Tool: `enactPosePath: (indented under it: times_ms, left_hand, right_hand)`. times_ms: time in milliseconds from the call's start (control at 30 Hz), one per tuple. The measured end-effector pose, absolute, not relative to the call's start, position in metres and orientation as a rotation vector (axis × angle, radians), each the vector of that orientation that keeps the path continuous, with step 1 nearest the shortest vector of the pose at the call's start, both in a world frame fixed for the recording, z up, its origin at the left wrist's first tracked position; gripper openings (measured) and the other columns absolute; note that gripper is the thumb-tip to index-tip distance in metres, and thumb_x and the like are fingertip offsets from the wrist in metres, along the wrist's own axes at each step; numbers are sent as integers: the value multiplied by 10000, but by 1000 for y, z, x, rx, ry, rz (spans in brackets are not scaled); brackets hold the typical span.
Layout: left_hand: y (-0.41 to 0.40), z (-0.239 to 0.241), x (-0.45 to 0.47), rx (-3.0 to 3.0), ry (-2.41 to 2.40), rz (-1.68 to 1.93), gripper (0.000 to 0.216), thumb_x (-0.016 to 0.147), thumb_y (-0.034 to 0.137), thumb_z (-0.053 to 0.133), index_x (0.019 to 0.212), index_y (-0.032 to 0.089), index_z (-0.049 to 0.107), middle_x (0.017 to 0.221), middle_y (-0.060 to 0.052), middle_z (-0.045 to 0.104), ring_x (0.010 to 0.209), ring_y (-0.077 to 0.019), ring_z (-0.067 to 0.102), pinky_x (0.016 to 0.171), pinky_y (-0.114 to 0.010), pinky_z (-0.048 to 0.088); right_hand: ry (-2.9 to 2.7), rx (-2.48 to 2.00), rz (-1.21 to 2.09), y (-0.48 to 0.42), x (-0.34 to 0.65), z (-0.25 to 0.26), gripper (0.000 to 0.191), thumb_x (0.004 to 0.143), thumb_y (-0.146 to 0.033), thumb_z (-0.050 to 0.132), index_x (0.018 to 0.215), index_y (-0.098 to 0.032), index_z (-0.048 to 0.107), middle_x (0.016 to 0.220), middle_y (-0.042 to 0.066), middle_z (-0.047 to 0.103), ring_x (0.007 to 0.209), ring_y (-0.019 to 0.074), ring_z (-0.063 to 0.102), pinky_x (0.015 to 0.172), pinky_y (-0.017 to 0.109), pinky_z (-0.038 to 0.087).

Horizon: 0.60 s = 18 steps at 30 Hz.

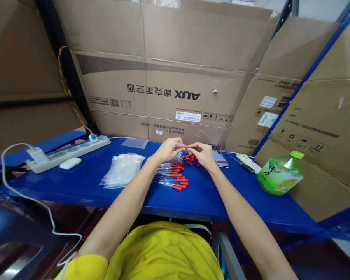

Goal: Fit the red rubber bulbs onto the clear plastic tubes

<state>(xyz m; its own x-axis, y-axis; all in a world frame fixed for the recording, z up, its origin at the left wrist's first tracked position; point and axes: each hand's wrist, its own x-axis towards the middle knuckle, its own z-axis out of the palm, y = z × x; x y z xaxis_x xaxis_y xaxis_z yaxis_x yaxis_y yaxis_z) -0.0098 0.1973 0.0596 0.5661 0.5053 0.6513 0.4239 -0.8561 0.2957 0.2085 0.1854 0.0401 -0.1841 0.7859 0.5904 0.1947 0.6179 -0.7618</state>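
Note:
My left hand and my right hand meet over the far part of the blue table, fingertips pinched together on a small red-capped piece between them. Below the hands lies a row of clear tubes with red caps. A small heap of loose red caps sits under my right hand's fingers. What exactly the fingers pinch is too small to make out.
A pile of clear plastic bags lies left of the tubes. A white power strip and a white case are at far left. A green bottle lies at right, beside a white device. Cardboard boxes wall the back.

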Motion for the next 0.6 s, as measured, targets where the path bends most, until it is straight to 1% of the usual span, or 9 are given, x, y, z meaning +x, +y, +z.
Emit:
enactPosePath:
  times_ms: [133,267,400,600]
  left_hand:
    - [193,61,-8,2699,820,1191,350,1031,411,536,1148,215,801,914,-68,658,807,-165,608,745,-277,427]
    - [193,61,-7,2628,799,1295,398,1042,438,505,1075,185,811,869,-60,644,785,-163,597,742,-282,429]
    - [194,61,-7,2571,757,1339,408,1039,440,519,1009,157,811,867,-68,660,800,-165,603,740,-284,428]
    - [194,62,-7,2550,738,1309,383,1018,453,562,1031,168,817,864,-68,668,787,-161,604,726,-282,426]
  right_hand:
    - [-1686,-806,712,186,208,43,427,735,-607,807,885,-209,769,876,87,804,811,279,777,793,405,645]
    - [-1605,-806,770,184,207,46,467,686,-584,857,949,-208,768,834,70,798,739,264,766,747,400,651]
    - [-1593,-793,740,181,205,48,398,720,-560,845,875,-200,780,738,56,776,683,252,748,698,380,643]
    - [-1634,-798,666,179,206,46,385,758,-574,812,883,-210,794,763,62,785,704,261,760,700,383,649]
